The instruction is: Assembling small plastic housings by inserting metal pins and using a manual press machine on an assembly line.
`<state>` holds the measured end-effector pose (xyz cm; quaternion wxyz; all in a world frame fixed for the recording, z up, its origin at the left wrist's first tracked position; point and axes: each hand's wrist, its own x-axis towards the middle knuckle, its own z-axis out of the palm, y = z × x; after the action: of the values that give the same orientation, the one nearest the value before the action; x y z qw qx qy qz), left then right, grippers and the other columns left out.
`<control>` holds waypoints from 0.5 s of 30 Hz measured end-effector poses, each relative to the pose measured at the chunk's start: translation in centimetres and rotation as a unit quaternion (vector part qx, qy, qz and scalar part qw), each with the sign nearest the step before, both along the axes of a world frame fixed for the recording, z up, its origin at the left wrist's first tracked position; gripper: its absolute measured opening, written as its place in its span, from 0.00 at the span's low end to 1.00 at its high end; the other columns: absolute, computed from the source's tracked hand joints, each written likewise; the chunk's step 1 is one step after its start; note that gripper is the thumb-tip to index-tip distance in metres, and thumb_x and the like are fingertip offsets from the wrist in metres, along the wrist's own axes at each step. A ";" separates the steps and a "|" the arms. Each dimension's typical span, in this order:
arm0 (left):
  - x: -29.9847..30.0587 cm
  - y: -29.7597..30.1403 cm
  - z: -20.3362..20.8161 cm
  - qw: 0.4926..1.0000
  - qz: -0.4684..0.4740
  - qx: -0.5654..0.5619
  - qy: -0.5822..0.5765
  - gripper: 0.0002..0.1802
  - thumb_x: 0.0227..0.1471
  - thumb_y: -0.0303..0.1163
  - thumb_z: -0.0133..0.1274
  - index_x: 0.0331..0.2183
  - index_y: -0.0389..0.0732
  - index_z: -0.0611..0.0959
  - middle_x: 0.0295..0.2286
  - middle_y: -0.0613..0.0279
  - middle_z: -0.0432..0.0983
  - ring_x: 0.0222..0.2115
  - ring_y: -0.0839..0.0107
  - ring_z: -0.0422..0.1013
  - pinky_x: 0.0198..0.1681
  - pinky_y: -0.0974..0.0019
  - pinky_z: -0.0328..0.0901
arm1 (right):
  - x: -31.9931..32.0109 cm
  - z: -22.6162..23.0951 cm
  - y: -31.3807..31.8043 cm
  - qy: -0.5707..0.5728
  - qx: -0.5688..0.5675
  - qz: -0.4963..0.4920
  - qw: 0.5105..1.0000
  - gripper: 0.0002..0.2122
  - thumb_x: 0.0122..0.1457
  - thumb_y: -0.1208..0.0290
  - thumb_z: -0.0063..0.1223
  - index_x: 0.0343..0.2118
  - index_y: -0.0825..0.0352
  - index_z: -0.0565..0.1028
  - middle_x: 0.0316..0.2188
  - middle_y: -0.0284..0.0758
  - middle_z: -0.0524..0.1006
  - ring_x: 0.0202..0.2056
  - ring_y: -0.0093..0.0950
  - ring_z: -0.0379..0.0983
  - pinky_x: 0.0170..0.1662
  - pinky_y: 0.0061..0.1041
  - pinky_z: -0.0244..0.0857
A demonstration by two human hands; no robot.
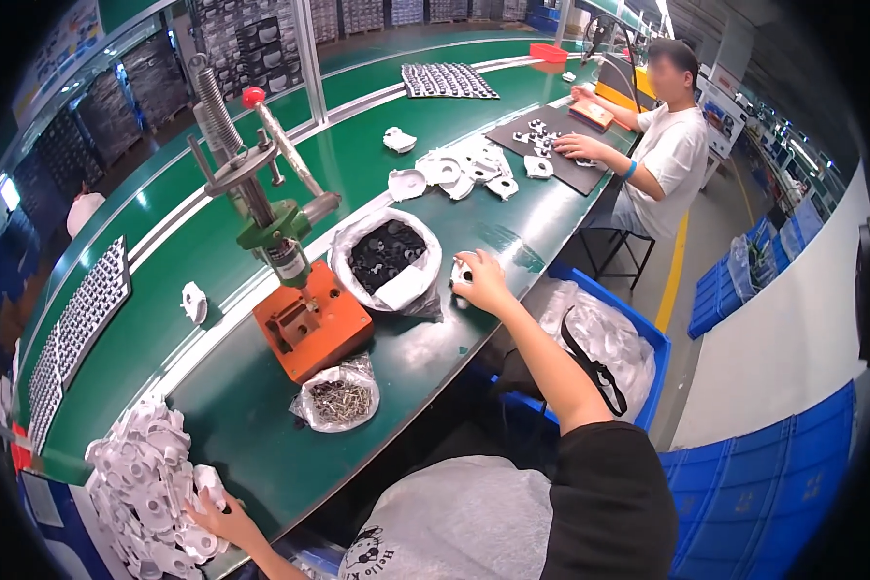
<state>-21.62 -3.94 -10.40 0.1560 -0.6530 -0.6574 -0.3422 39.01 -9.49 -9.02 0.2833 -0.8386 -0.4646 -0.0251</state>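
At the lower left, my left hand (224,519) is at the edge of a heap of white plastic parts (150,483), its fingers closed around one white plastic housing (209,481). My right hand (485,282) reaches out to the right over the green table, gripping another white plastic housing (462,274) with a dark spot in it. Just left of that hand stands a white bag of black plastic parts (387,253). Between my hands is a hand press (278,237) with a red-knobbed lever over an orange fixture block (314,333).
A small bag of metal pins (340,398) lies before the fixture. Beyond are loose white parts (454,172) and a green conveyor (358,145) carrying trays of parts (449,80). A co-worker (662,145) handles parts on a dark mat (565,155). Below the table edge is a blue crate (659,353).
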 end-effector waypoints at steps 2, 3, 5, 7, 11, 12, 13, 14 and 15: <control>-0.3 0.2 0.0 0.999 -0.006 -0.028 -0.023 0.17 0.47 0.29 0.54 0.42 0.39 0.75 0.51 0.50 0.61 0.50 0.50 0.60 0.51 0.55 0.57 | -0.2 0.1 -0.9 0.031 0.043 0.012 0.999 0.29 0.39 0.60 0.58 0.49 0.59 0.69 0.50 0.49 0.64 0.50 0.48 0.59 0.54 0.41 0.54; -0.4 0.2 0.1 0.997 -0.013 -0.054 -0.044 0.17 0.46 0.28 0.55 0.41 0.37 0.75 0.49 0.50 0.64 0.49 0.51 0.62 0.50 0.55 0.58 | -0.3 0.3 -1.3 0.063 0.089 0.024 0.994 0.30 0.39 0.61 0.59 0.49 0.61 0.68 0.49 0.48 0.65 0.49 0.47 0.61 0.54 0.39 0.54; -0.2 0.4 0.9 0.998 -0.027 -0.039 -0.047 0.17 0.46 0.28 0.55 0.41 0.35 0.74 0.43 0.51 0.68 0.45 0.53 0.65 0.48 0.55 0.59 | -1.0 1.6 -1.6 0.097 0.101 0.046 0.989 0.30 0.40 0.63 0.59 0.50 0.63 0.68 0.48 0.48 0.66 0.49 0.45 0.62 0.53 0.35 0.56; -0.1 0.5 1.4 0.999 -0.010 -0.024 -0.029 0.18 0.47 0.30 0.55 0.41 0.33 0.73 0.41 0.50 0.68 0.42 0.53 0.65 0.48 0.57 0.60 | -1.3 1.5 -1.6 0.134 0.114 0.070 0.982 0.30 0.41 0.64 0.60 0.51 0.64 0.67 0.47 0.48 0.67 0.48 0.43 0.64 0.52 0.32 0.58; -1.5 0.6 0.9 0.991 -0.010 -0.005 -0.137 0.22 0.50 0.33 0.55 0.43 0.30 0.70 0.40 0.47 0.68 0.42 0.54 0.65 0.50 0.59 0.58 | -3.1 2.4 -0.8 0.316 0.276 0.071 0.905 0.31 0.48 0.67 0.61 0.55 0.67 0.61 0.47 0.40 0.68 0.42 0.28 0.68 0.46 0.26 0.64; -0.7 0.4 1.5 0.974 -0.028 -0.023 -0.225 0.22 0.52 0.34 0.52 0.45 0.30 0.69 0.42 0.47 0.67 0.45 0.55 0.63 0.51 0.60 0.57 | -4.1 4.0 -0.8 0.409 0.306 0.097 0.854 0.31 0.49 0.69 0.59 0.55 0.69 0.59 0.49 0.39 0.66 0.43 0.27 0.67 0.45 0.25 0.64; 0.1 0.5 1.9 0.958 -0.031 -0.033 -0.284 0.21 0.55 0.34 0.49 0.46 0.30 0.68 0.45 0.47 0.65 0.47 0.58 0.62 0.52 0.61 0.56 | -4.9 5.0 -0.6 0.358 0.342 0.122 0.860 0.28 0.50 0.72 0.56 0.55 0.69 0.59 0.49 0.37 0.65 0.44 0.26 0.65 0.43 0.23 0.64; 1.1 0.1 2.5 0.911 -0.054 -0.049 -0.405 0.21 0.56 0.34 0.48 0.47 0.30 0.66 0.46 0.48 0.63 0.48 0.60 0.61 0.52 0.61 0.56 | -6.0 6.1 -1.0 0.400 0.353 0.131 0.835 0.28 0.51 0.73 0.55 0.55 0.69 0.60 0.48 0.37 0.65 0.45 0.24 0.63 0.43 0.22 0.64; 2.6 0.1 3.9 0.907 -0.056 -0.069 -0.412 0.22 0.56 0.34 0.48 0.47 0.31 0.66 0.45 0.48 0.64 0.47 0.60 0.61 0.52 0.61 0.56 | -6.6 6.7 -1.6 0.416 0.360 0.147 0.822 0.29 0.50 0.72 0.55 0.55 0.69 0.59 0.47 0.37 0.66 0.44 0.24 0.64 0.44 0.23 0.62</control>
<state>-19.06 -3.88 -6.50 -0.1940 -0.4989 -0.6472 -0.5427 32.41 -11.07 -2.32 0.7316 -0.5299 -0.3783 0.2023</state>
